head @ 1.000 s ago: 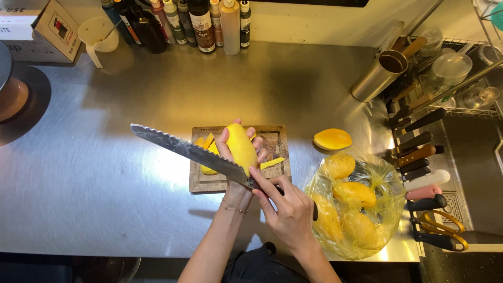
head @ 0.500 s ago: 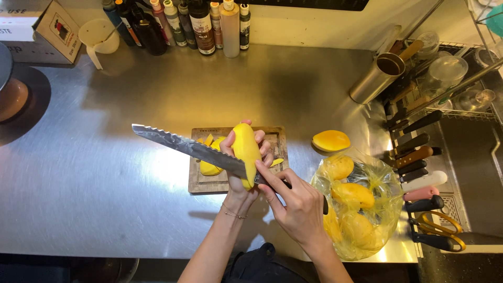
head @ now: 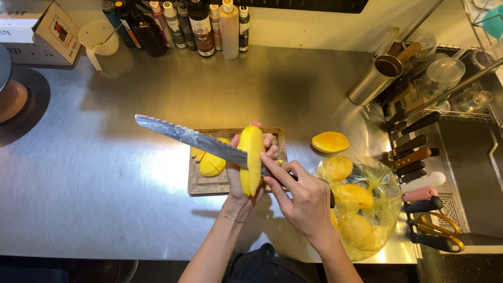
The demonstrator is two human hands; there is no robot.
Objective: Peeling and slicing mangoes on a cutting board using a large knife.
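Note:
My left hand (head: 238,181) cups a peeled yellow mango (head: 252,157) upright above a small wooden cutting board (head: 201,183). My right hand (head: 301,202) grips the handle of a long patterned knife (head: 188,139) whose blade runs up-left and meets the mango's left side. Cut mango pieces (head: 210,162) lie on the board. A mango half (head: 329,141) rests on the steel counter to the right of the board.
A clear bag of whole mangoes (head: 361,204) stands at the right. Beyond it, a knife rack (head: 419,167) and scissors (head: 437,230). Sauce bottles (head: 194,23), a white scoop (head: 97,39) and a box (head: 36,31) line the back. A steel canister (head: 380,78) leans at back right.
The mango has been turned more upright in my left hand, and the knife has shifted slightly up and right against it.

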